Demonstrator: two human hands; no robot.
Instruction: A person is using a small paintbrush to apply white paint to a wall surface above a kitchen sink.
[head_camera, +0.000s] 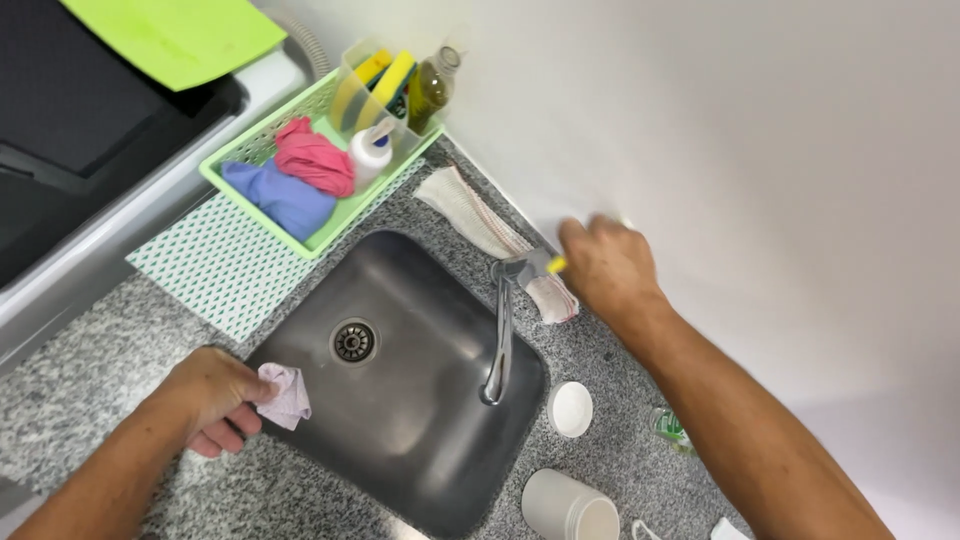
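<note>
From the head camera, looking down on a grey speckled granite counter (90, 390) with a stainless steel sink (420, 420) set into it at an angle.

The left hand (215, 395) rests on the near-left rim of the sink, its fingers curled and clenched on a small crumpled pale lilac cloth (287, 393). The cloth sticks out from the fingertips toward the basin, just over the sink's edge, with the round drain (352, 342) a little beyond it and further in.

The right hand (608, 265) reaches across to the far side of the sink, close to the white wall (780, 150). Its fingers are bent around something with a small yellow end (556, 265) that pokes out on the thumb side; what the item is cannot be told, as the hand covers it. That yellow tip lies just beside the base of the chrome tap (503, 320), whose long spout runs from the base near the right hand back toward the person and over the basin. So the right hand is the nearer one to the tap base, while the left is well apart from it, across the basin.

Under the right hand's fingertips lies a folded white dishcloth with a red stripe (470, 215), stretched along the wall edge.

Further left stands a green plastic basket (255, 155) holding rags, sponges and bottles. Near the person's right forearm sit a white lid (571, 409) and a white jar (565, 505).
</note>
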